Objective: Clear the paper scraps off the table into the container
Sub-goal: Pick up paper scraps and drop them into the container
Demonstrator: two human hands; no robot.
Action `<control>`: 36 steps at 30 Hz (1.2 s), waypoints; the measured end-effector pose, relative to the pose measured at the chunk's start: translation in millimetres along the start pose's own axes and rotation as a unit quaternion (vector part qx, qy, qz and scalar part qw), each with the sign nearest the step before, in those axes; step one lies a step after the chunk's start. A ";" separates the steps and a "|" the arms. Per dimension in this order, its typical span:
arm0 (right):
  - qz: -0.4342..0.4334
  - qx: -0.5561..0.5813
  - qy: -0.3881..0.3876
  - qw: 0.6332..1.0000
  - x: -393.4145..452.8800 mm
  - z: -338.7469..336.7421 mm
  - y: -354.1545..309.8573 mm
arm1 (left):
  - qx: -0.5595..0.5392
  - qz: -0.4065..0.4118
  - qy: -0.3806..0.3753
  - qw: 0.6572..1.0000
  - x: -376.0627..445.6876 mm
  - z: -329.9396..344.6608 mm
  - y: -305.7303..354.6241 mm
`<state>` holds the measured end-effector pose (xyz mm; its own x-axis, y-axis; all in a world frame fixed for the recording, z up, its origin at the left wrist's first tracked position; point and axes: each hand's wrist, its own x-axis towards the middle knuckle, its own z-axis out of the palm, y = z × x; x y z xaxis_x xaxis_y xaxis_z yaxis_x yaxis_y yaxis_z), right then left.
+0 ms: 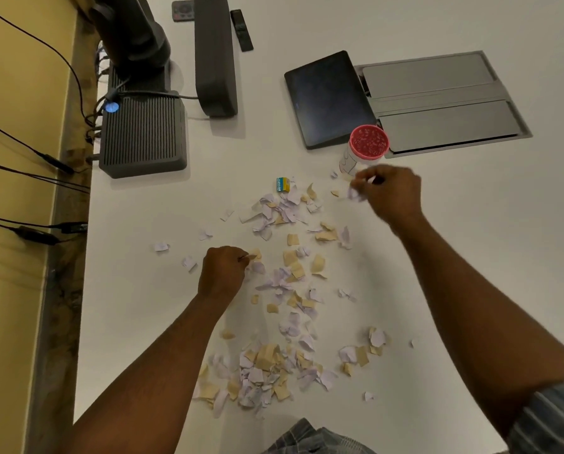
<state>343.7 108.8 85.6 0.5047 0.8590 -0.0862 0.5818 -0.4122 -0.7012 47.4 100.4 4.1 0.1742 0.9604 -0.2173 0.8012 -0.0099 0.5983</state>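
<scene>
SURFACE: white table [470, 257], yellow wall at its left edge | SCRAPS: paper scraps [284, 280] strewn between both hands | LEFT: left hand [223, 273] curled, pinching scraps at fingertips | RIGHT: right hand [388, 194] pinching a scrap, blurred | CONTAINER: red-rimmed container [369, 142] just beyond right fingers | HIDDEN: container base behind right hand.

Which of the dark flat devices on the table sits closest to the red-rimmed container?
The black tablet, whose near corner almost reaches the container. The two remotes lie at the table's far edge, and the ribbed box sits far left.
</scene>
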 end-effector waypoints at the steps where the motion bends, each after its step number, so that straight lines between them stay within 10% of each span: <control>1: 0.001 -0.005 0.013 1.000 14.3 -5.0 -1.6 | 0.001 -0.001 -0.004 1.000 -0.2 0.1 -0.3; 23: -0.026 -0.361 -0.126 0.924 146.5 24.8 1.7 | 0.016 0.047 -0.008 0.999 -9.8 -4.2 5.2; 31: -0.094 -0.191 0.041 0.976 67.4 23.4 -3.2 | -0.065 0.019 -0.017 0.998 9.1 -6.1 46.2; 36: -0.061 -0.166 -0.043 0.983 5.6 59.0 42.5 | -0.069 0.058 -0.020 0.996 41.8 -16.4 96.0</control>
<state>333.6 114.0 13.6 0.3709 0.9247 -0.0857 0.8180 -0.3690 -0.4414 122.2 144.2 65.2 0.2868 0.9430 -0.1691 0.6884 -0.0801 0.7209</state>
